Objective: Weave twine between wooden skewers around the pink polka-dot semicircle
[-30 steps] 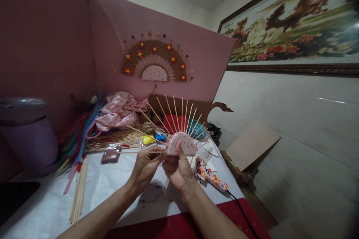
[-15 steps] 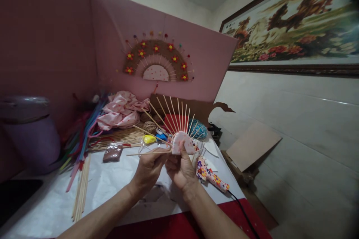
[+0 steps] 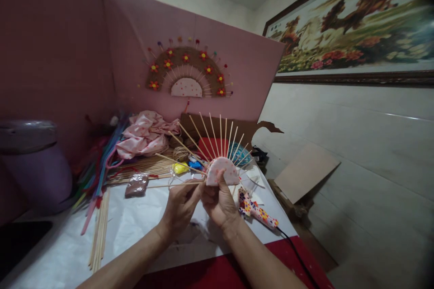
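My right hand (image 3: pixel 220 203) grips a half-round piece covered in pale pink dotted fabric (image 3: pixel 224 172), thumb pressed on its front face. Thin wooden sticks (image 3: pixel 210 133) fan out from its curved edge. At the piece's left lower corner, my left hand (image 3: pixel 181 203) pinches the lowest wooden stick (image 3: pixel 161 185), which points left almost level. Under and right of the hands lies a glue gun (image 3: pixel 259 214) wrapped in flower-patterned covering, its black cord running to the front. A finished half-round fan decoration (image 3: pixel 186 70) with red flowers hangs on the pink board behind.
Crumpled pink fabric (image 3: pixel 145 133), loose sticks (image 3: pixel 98 235), coloured pipe cleaners (image 3: pixel 103 162) and a brown packet (image 3: pixel 136 185) lie at left. Blue yarn (image 3: pixel 240 152) and brown cardboard (image 3: pixel 233 125) stand behind. A purple bin (image 3: pixel 37 167) is far left.
The fabric-covered piece has turned to face me more squarely, its sticks spreading wider to the right. My left hand still pinches the lowest stick; the view has shifted slightly.
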Available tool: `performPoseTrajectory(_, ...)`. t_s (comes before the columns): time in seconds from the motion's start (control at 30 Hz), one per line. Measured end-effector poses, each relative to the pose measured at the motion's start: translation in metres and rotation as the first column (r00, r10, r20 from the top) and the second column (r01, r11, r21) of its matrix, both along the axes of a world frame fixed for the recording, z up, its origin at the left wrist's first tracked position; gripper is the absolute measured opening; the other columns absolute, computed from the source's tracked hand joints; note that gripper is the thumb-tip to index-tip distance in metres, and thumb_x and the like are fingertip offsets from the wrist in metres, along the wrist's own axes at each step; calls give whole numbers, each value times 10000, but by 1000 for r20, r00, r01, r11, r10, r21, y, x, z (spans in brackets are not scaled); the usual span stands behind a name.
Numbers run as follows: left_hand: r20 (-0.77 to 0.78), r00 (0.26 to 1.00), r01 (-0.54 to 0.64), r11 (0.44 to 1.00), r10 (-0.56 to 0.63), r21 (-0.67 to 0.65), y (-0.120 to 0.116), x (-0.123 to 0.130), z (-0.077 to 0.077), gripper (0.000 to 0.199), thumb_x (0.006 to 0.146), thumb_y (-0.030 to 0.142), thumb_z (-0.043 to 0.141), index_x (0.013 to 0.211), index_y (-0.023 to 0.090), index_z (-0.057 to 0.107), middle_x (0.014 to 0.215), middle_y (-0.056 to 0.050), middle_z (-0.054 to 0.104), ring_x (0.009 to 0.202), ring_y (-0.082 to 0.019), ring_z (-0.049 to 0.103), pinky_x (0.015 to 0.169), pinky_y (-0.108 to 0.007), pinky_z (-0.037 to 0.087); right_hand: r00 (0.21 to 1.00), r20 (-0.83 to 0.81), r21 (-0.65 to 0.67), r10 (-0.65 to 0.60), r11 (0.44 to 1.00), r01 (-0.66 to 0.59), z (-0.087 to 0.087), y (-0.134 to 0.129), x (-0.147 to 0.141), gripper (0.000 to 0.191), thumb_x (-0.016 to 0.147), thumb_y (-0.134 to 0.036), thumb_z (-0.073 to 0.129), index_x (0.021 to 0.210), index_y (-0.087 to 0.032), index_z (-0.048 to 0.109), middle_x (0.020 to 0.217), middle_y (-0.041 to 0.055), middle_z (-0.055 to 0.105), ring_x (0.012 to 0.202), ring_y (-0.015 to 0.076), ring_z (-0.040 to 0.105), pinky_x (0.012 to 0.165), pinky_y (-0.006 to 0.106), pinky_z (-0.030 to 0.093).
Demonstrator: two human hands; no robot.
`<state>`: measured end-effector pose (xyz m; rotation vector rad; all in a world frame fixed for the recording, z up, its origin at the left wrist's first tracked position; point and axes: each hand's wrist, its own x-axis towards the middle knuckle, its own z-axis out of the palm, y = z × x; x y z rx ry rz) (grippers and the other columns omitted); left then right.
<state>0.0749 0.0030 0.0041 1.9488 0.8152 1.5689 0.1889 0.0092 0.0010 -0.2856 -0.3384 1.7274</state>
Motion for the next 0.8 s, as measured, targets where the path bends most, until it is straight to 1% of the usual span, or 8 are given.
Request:
performPoseTrajectory(0.1,126,992,3,988,16,-152,-2,4,-1,184,780,240,541,851,155,688,762,-33,692,677,-130,599,642,-218,458,1000,-18,55,16,998,-16,-4,0,-1,317,669,-411,670,788,-135,571,489,-75,453,370,11,313,330,120,221)
performPoseTrajectory(0.2,205,978,11,974,37,-227,-4,6,-2,176,759,262,566,808,157,699,728,-23,689,662,-130,592,634,-219,457,999,-24,81,25,996,-23,-6,1,-2,322,685,-414,655,822,-133,579,528,-62,484,388,12,329,340,120,237)
performPoseTrajectory(0.3,241,970,44,967,18,-250,-4,7,-1,168,751,264,572,774,164,705,716,-19,687,659,-129,592,640,-219,458,1000,-16,88,20,996,-19,-5,0,-2,362,679,-416,659,897,-138,582,553,-56,502,396,15,329,338,119,238)
performPoseTrajectory(0.37,265,964,64,962,9,-266,-4,8,0,161,742,264,580,747,163,706,700,-19,683,644,-127,591,628,-218,461,1000,1,80,9,997,-9,-2,-2,-3,398,647,-429,679,907,-143,585,550,-60,500,395,16,324,337,119,243)
performPoseTrajectory(0.5,306,951,61,950,38,-307,-3,11,-1,153,717,272,605,718,149,696,664,-23,674,617,-130,589,600,-226,468,998,53,41,-25,999,23,1,-4,-3,450,580,-431,724,917,-162,596,533,-72,489,385,17,317,330,122,240)
performPoseTrajectory(0.63,331,942,63,946,48,-319,-2,12,-3,156,716,275,605,736,146,689,649,-18,667,609,-132,590,596,-233,471,999,40,57,-17,998,15,-1,-3,-4,412,616,-410,709,930,-167,596,517,-78,476,379,14,315,331,118,232)
performPoseTrajectory(0.8,291,956,53,960,31,-276,-4,11,-3,165,732,278,588,720,151,692,665,-16,661,632,-128,586,618,-228,468,999,40,78,-5,997,2,-3,-1,-2,407,632,-423,692,932,-168,588,552,-66,500,391,16,329,328,118,228)
